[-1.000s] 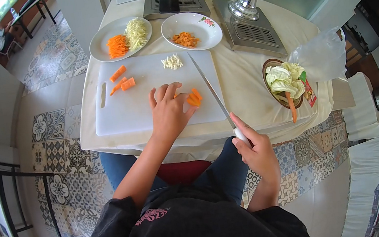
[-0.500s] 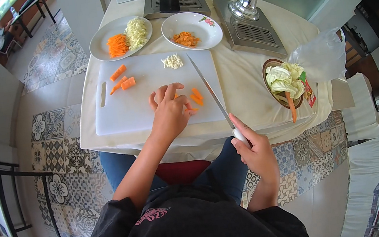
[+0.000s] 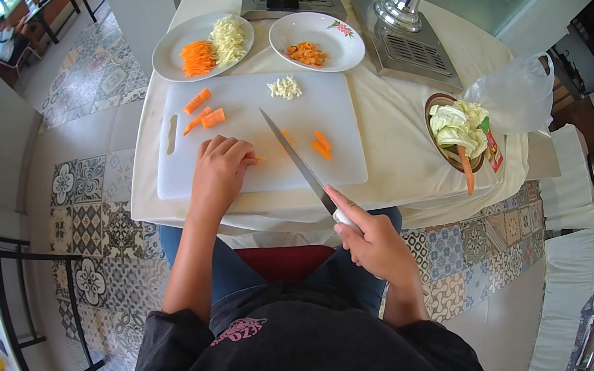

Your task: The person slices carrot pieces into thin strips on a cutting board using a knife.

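Observation:
My left hand (image 3: pixel 221 167) is closed over the lower left of the white cutting board (image 3: pixel 185 174), pinching a small carrot piece (image 3: pixel 257 159) whose tip shows past the fingers. In my right hand (image 3: pixel 380 246) is the knife (image 3: pixel 298 159), held by its white handle, with the blade slanting up and left across the board. Right of the blade lie several carrot slices (image 3: pixel 321 146), and another slice (image 3: pixel 287 138) sits close beside it. Thick carrot chunks (image 3: pixel 212 118) rest at the upper left. A pile of chopped pale bits (image 3: pixel 285 88) is near the board's top edge.
Behind the board stand a plate (image 3: pixel 165 60) of shredded carrot and pale green shreds, and a flowered dish (image 3: pixel 342 50) with orange bits. Metal stoves (image 3: pixel 407 48) stand farther back. At right are a bowl of cabbage (image 3: pixel 456 125), a carrot (image 3: pixel 467 171) and a plastic bag (image 3: pixel 516 94).
My left hand has moved left, away from the slices, and its spread fingers have closed on a carrot piece. The knife has swung left over the board. The view has shifted slightly.

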Demonstrator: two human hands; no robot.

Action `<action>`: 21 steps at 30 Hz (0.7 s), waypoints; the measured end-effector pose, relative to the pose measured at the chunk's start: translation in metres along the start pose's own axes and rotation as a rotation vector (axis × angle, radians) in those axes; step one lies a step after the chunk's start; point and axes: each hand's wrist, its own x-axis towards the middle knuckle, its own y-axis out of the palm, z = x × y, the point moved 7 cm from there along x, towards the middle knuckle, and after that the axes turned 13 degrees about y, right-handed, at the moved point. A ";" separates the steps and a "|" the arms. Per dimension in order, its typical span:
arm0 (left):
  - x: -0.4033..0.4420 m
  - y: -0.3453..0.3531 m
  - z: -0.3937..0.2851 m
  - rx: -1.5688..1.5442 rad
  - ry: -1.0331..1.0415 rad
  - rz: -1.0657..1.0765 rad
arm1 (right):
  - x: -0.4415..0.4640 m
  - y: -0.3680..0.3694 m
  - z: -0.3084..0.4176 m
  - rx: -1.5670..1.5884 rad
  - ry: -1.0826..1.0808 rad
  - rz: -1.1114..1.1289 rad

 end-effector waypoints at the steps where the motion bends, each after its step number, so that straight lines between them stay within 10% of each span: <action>1: 0.001 0.001 0.004 -0.011 -0.003 0.012 | 0.001 0.004 0.002 -0.003 -0.001 0.018; 10: 0.012 0.001 0.004 0.033 0.162 -0.006 | 0.006 0.008 0.005 -0.093 0.036 0.022; 16: -0.011 -0.007 0.008 0.122 -0.228 -0.086 | 0.007 0.009 0.007 -0.080 -0.020 0.017; 21: -0.014 0.006 -0.007 0.114 -0.151 -0.124 | 0.008 0.009 0.009 -0.117 0.014 0.020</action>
